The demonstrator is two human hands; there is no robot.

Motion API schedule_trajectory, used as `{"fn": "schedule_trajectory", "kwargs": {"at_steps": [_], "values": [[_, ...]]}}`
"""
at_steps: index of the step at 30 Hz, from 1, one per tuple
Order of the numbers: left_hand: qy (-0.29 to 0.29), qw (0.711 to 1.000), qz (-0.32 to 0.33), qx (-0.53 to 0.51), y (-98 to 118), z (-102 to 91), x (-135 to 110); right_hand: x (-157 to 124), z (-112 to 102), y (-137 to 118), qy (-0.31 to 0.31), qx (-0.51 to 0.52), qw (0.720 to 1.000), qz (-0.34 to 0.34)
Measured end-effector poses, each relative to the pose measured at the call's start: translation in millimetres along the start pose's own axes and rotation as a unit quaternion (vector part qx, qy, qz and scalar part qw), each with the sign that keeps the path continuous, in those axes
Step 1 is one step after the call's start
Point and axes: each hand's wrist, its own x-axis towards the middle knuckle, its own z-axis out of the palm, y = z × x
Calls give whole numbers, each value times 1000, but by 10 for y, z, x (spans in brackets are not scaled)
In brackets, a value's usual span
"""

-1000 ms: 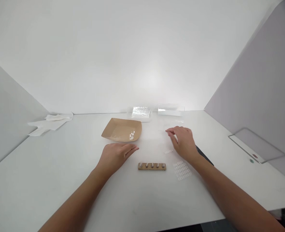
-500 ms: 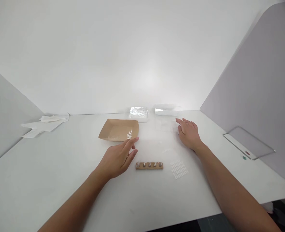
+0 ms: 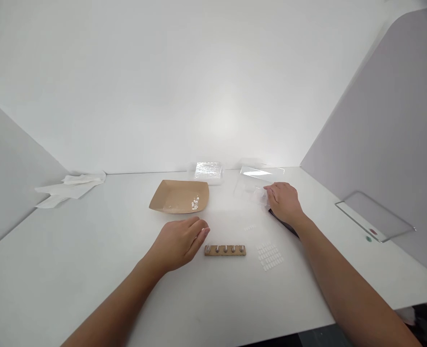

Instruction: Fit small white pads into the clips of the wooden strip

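My right hand (image 3: 284,204) grips the near edge of a clear plastic lid (image 3: 259,180) and tilts it up off the white table (image 3: 90,270). My left hand (image 3: 179,242) rests on the table with loosely curled fingers, holding nothing, its fingertips just left of a small wooden strip with several metal pegs (image 3: 225,250). A sheet of small white pieces in rows (image 3: 270,256) lies right of the strip. A brown paper tray (image 3: 179,196) with a few white bits stands behind my left hand.
A clear wrapped packet (image 3: 208,171) lies at the back. Crumpled white tissues (image 3: 69,187) sit at the far left. A dark flat object (image 3: 284,223) shows under my right wrist. A clear stand (image 3: 374,216) leans by the grey right partition.
My right hand reached back to the clear lid, closed on its edge and lifted it. My left hand lifted briefly, then settled beside the wooden strip with fingers curled.
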Motion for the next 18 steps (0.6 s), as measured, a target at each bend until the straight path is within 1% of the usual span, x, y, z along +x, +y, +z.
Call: {"fn": "schedule_trajectory", "kwargs": {"at_steps": [6,11,15,18], "values": [[0,1000,-2,4,12,-2,7,-5,49,3,-17,15,1000,1],[3,1000,0,10,8,4,0,-5,-10,92,-35,22,999,-6],[5,1000,6,10,22,-3,-2,-21,-75,152,-75,38,996,2],[6,1000,7,9,32,-7,3,-44,-78,159,-96,50,994,7]]}}
